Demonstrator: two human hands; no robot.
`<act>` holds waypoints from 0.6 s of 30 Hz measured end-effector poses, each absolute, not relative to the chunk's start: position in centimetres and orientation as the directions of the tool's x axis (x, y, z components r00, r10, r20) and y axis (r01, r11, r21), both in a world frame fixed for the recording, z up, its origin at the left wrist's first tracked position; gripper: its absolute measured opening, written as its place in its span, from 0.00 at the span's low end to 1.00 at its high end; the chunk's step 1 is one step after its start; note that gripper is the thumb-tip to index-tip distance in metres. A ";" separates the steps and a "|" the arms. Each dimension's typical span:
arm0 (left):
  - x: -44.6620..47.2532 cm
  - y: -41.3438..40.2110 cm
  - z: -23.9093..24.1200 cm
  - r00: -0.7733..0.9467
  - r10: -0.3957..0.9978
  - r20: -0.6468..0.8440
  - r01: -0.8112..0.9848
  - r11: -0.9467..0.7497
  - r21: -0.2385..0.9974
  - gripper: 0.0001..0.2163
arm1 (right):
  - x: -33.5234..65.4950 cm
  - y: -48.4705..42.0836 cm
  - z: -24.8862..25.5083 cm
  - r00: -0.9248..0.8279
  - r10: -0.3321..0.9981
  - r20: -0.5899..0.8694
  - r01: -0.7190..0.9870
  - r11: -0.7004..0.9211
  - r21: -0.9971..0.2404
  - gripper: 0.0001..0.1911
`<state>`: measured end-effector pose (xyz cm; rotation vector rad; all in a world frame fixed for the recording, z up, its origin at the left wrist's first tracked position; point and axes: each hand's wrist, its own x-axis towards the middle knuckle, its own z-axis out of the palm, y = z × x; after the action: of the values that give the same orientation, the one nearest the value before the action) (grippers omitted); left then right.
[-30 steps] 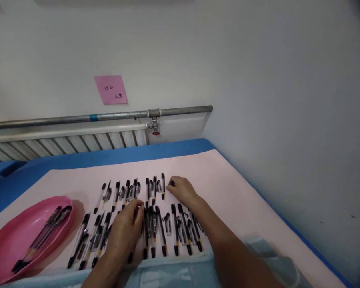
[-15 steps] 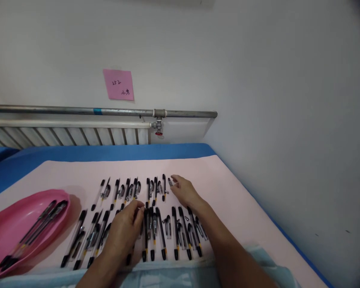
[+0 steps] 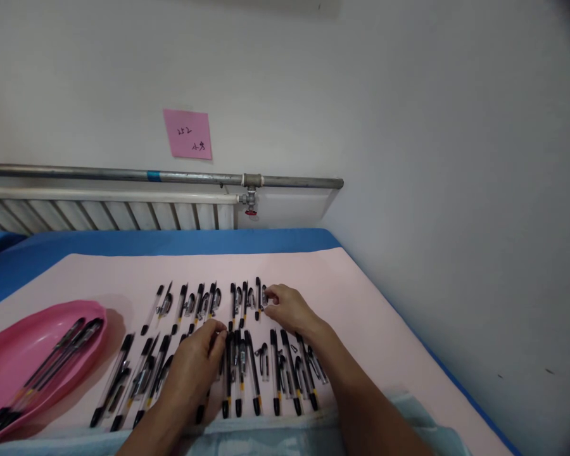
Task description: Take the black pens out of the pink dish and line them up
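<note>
Single head view: worn camera looking forward and down from close above the near table (image 3: 370, 285) edge, facing the wall (image 3: 285, 69) and pipe (image 3: 123, 173), hands low centre, wall filling the frame's upper half.

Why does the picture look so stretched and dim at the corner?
Head view: wide lens bends the pipe; top right corner darkens. Light is soft; the pink tray throws a faint shadow to its right. The pens are small and slightly blurred.
</note>
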<state>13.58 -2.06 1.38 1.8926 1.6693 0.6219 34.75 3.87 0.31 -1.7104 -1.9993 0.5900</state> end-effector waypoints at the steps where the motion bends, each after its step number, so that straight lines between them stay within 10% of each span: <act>1: 13.6 -2.1 1.4 0.131 0.991 -0.009 0.743 -0.092 0.663 0.07 | 34.7 3.8 0.3 -0.146 0.987 0.063 0.806 0.156 -0.571 0.17; 18: 13.5 -2.3 1.4 0.158 0.987 -0.004 0.752 -0.117 0.649 0.08 | 34.5 3.9 -0.4 -0.209 0.961 0.181 0.827 0.272 -0.492 0.10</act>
<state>13.49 -2.30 1.45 1.9281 1.6472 0.6024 34.47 3.88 -0.40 -1.6103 -2.1003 0.4012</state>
